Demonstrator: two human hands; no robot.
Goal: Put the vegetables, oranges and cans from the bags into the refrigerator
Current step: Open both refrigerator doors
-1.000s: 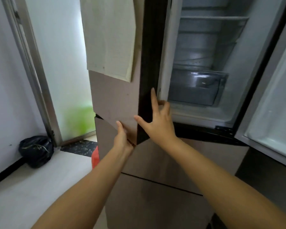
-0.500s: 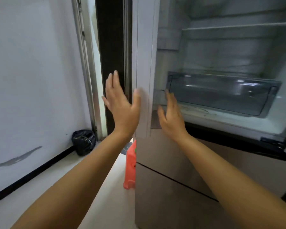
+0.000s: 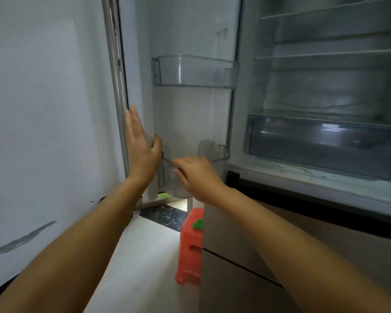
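Head view looks into a refrigerator (image 3: 325, 154) with its left door (image 3: 190, 114) swung wide toward the wall (image 3: 43, 109). Left hand (image 3: 141, 150) is flat and open, fingers straight, pressed against the door's outer edge and gripping nothing. Right hand (image 3: 195, 175) is loosely curled at the rim of the lower door bin (image 3: 215, 154); through the blur it is unclear whether the fingers pinch the rim or merely rest on it. No vegetables, oranges, cans or bags appear anywhere in view, so the goods are presumably somewhere off-camera.

The step in hand looks like getting the door fully open and checking the bin. It would be wise to ease the door until it stops short of the wall, not shove it, and to make sure the bin sits firmly in its slots before anything heavy like cans goes in.

Inside, the glass shelves (image 3: 325, 57) and the clear crisper drawer (image 3: 321, 143) hold nothing, and the upper door bin (image 3: 194, 71) holds nothing either. A red plastic stool (image 3: 190, 249) stands on the pale floor (image 3: 145, 256) beside the cabinet, close enough to trip on. A grey scuff marks the wall low down.
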